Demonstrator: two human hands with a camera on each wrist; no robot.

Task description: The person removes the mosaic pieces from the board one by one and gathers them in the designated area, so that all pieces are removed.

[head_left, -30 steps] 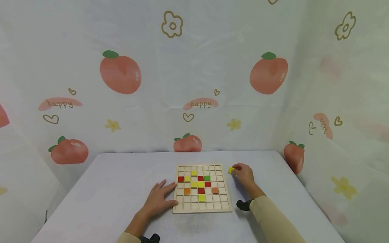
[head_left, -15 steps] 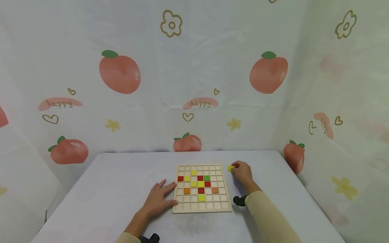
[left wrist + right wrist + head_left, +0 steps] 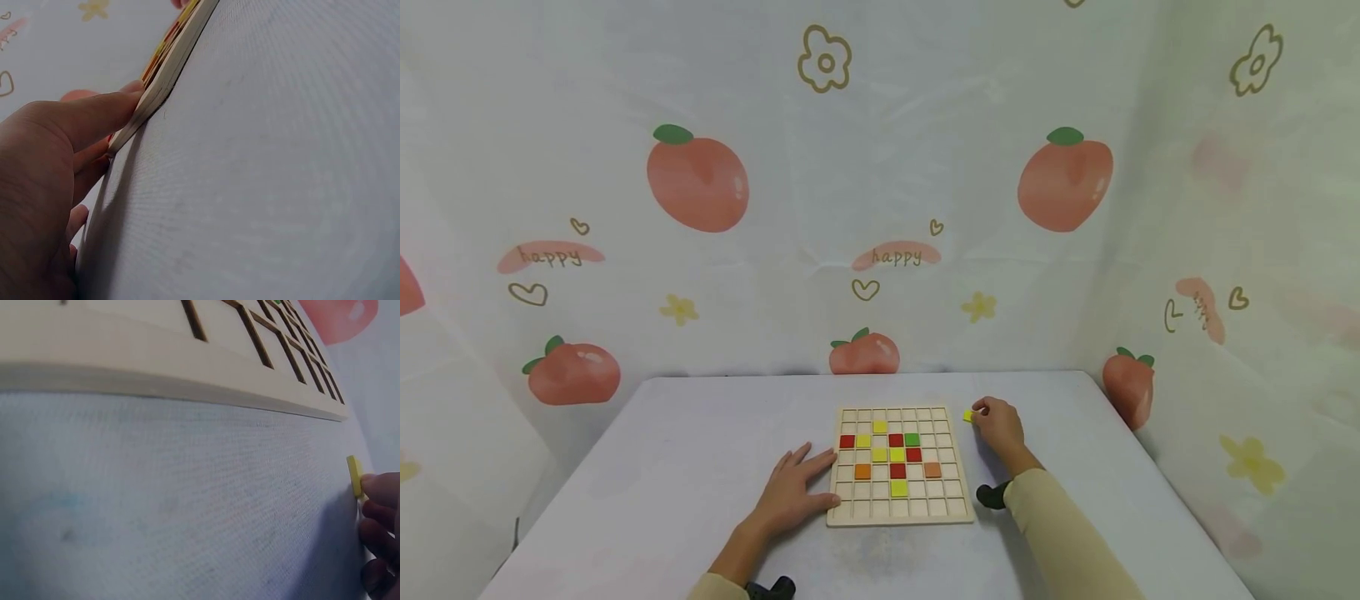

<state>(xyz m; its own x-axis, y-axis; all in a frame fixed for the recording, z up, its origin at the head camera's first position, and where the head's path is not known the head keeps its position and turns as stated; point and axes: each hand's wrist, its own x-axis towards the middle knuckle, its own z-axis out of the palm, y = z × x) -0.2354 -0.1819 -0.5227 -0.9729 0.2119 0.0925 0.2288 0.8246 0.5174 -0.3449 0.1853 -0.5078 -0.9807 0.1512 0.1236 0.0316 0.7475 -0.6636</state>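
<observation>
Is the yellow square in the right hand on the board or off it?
Off: the right hand pinches the yellow square right of the board, with a gap between.

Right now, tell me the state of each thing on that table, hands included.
Wooden board: flat on the white table, partly filled.
Green tile: in a cell.
Red tiles: four, in cells.
Orange tiles: two, in cells.
Yellow board tiles: five, in cells.
Loose yellow tile: pinched, beyond the board's right edge.
Right hand: pinching that tile.
Left hand: spread, touching the board's left edge.
</observation>
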